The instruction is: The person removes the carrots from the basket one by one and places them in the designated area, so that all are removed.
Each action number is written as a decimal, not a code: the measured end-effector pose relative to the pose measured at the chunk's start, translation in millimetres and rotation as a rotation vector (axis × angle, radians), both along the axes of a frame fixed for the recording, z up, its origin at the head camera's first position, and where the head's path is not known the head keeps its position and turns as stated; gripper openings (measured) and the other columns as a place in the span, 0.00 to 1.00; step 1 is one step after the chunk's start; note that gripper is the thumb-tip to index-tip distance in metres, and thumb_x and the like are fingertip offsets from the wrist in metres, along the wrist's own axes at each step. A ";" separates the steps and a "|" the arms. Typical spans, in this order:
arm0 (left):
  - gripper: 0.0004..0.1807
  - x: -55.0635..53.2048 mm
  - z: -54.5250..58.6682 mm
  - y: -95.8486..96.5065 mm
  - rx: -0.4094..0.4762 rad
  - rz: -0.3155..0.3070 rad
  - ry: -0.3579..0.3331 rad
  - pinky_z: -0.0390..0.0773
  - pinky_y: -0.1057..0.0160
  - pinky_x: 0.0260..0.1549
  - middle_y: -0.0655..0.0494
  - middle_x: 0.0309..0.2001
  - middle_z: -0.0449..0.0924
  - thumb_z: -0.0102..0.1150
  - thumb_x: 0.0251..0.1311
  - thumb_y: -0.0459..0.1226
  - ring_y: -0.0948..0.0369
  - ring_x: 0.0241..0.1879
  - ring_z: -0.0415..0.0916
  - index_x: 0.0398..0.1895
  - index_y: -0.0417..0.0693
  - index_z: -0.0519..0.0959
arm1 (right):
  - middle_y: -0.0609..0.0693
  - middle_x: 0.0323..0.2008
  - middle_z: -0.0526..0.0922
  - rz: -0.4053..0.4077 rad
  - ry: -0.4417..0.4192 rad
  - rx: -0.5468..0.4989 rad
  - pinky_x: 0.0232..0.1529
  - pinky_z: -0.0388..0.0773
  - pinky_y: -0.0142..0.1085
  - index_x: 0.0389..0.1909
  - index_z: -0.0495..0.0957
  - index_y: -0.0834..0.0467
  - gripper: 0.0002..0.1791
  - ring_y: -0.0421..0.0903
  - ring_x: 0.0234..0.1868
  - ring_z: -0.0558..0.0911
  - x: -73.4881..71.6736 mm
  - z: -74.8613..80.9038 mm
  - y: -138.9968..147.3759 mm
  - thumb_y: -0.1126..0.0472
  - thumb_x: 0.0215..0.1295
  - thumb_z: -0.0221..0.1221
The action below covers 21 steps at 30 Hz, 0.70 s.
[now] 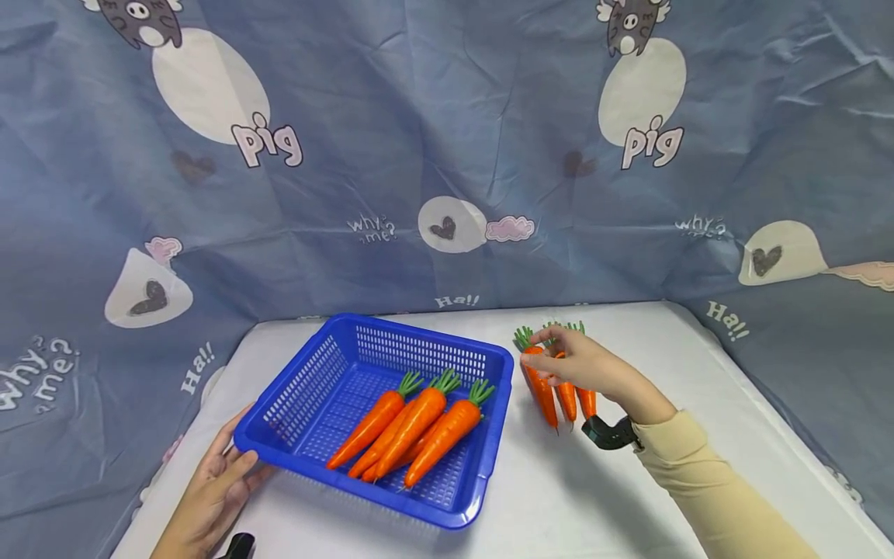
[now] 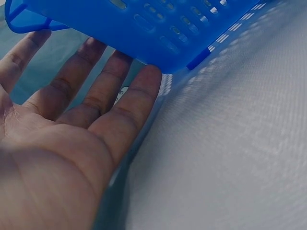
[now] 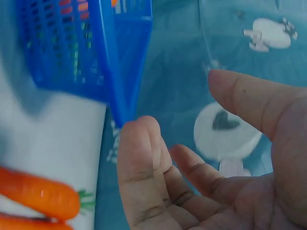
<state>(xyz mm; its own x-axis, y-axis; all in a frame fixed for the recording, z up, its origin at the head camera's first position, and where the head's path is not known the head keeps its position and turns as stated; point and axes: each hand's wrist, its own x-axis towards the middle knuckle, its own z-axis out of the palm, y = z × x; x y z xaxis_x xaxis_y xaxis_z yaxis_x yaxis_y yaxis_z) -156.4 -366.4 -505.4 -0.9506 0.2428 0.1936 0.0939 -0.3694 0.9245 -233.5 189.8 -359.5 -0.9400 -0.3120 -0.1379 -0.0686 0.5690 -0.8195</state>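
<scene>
A blue plastic basket [image 1: 503, 435] with slotted walls stands on the white table, several orange carrots [image 1: 457, 427] with green tops lying inside it. My left hand [image 1: 213, 489] is at its near left corner. In the left wrist view, nearly straight fingers [image 2: 127, 108] reach up against the basket's underside and wall [image 2: 144, 28]. My right hand [image 1: 583, 361] hovers over three loose carrots [image 1: 541, 392] to the right of the basket, partly covering them. Thumb and fingers [image 3: 136, 167] are spread apart there with nothing between them.
White cloth covers the table [image 1: 559, 497]. Behind and beside it hangs a blue-grey patterned curtain [image 1: 447, 155]. Black wrist bands [image 1: 608, 433] sit on both wrists. The basket's right rim lies close to my right fingertips.
</scene>
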 end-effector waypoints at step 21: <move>0.36 0.9 1.0 1.8 0.021 0.000 0.023 0.86 0.62 0.61 0.64 0.70 0.80 0.38 0.81 0.22 0.65 0.66 0.82 0.84 0.63 0.62 | 0.54 0.31 0.88 0.171 -0.109 -0.046 0.40 0.93 0.41 0.63 0.73 0.64 0.28 0.45 0.32 0.89 7.6 -0.6 -71.8 0.51 0.74 0.69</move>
